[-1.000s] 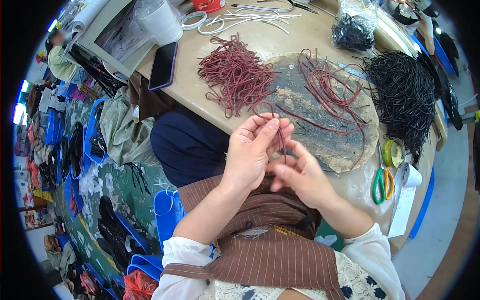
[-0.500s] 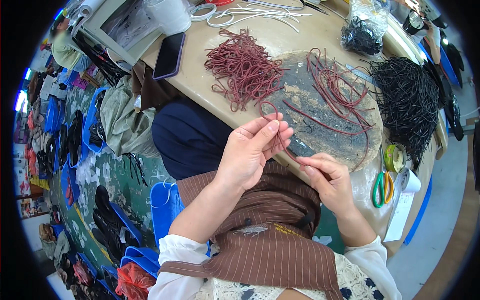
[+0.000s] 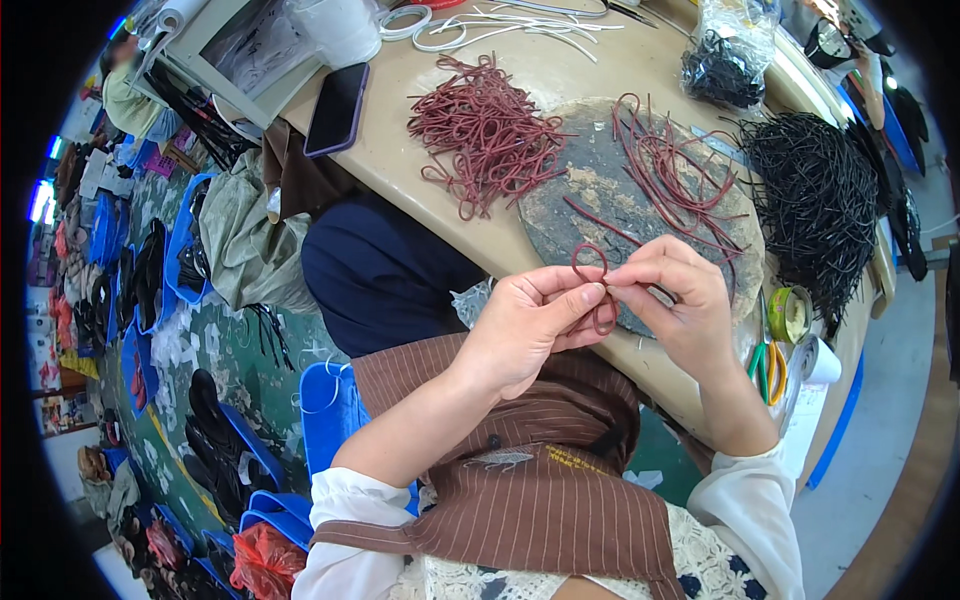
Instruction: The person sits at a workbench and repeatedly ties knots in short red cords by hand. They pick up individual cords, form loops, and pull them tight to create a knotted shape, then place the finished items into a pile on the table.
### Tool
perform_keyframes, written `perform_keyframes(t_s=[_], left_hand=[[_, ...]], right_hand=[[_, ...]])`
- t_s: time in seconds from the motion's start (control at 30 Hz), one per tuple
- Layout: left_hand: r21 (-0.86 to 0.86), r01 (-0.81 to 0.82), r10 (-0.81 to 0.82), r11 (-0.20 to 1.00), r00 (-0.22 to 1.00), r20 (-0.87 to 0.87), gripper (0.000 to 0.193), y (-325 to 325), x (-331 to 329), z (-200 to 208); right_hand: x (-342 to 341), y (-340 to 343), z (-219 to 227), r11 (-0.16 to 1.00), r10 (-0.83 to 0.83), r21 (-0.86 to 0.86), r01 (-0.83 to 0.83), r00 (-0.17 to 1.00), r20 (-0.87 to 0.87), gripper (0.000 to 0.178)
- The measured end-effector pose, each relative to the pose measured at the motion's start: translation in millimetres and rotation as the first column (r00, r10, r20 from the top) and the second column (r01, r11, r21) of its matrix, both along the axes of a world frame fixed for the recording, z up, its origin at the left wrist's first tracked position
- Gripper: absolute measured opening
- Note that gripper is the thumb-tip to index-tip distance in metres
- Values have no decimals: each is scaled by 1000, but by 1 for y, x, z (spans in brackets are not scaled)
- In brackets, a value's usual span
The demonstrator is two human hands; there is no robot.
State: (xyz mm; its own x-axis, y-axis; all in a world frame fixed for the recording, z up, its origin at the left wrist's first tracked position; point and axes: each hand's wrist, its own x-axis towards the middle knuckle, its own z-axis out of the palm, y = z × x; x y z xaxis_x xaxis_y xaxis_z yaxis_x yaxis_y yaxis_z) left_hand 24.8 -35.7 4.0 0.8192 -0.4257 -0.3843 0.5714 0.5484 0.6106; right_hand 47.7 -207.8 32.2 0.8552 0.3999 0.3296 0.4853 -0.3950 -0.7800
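Observation:
A dark red cord (image 3: 590, 249) is looped between my hands, one ring standing above the fingers and another bend hanging below. My left hand (image 3: 545, 325) pinches it between thumb and fingers. Touching the same spot, my right hand (image 3: 672, 295) grips the cord with thumb and fingertips. Both hands are over the near edge of a round, worn dark board (image 3: 590, 215). Loose straight red cords (image 3: 675, 190) lie on that board. To its left is a heap of looped red cords (image 3: 485, 125). My fingers hide where the cord crosses.
Beyond the board's right side lies a pile of black cords (image 3: 810, 190). Scissors (image 3: 774, 370) and a green tape roll (image 3: 789, 314) lie right of my right hand. A phone (image 3: 338, 110) rests at the table's left edge. White cords (image 3: 450, 35) lie at the back.
My hands have come together, the right moving up and left to meet the left, which shifted right. The cord, earlier stretched between them with one bend, now forms a closed ring.

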Motion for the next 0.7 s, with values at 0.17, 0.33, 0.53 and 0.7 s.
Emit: perform_keyframes(t_s=[0.17,0.33,0.53,0.7], left_hand=[[68,58,-64,996,995,82,19,1,2,-4],[159,110,-142,981,968,206,48,7,4,1],[217,347,-401,912,865,301,84,2,-1,28],[282,-12,-132,959,862,489,86,13,-10,34]], right_hand=[[-5,1,-2,1000,14,-18,-13,998,57,21],[8,-26,23,989,80,-128,-70,994,75,21],[27,-17,23,957,246,151,-246,969,15,13],[7,-6,-13,849,435,525,-57,638,-635,9]])
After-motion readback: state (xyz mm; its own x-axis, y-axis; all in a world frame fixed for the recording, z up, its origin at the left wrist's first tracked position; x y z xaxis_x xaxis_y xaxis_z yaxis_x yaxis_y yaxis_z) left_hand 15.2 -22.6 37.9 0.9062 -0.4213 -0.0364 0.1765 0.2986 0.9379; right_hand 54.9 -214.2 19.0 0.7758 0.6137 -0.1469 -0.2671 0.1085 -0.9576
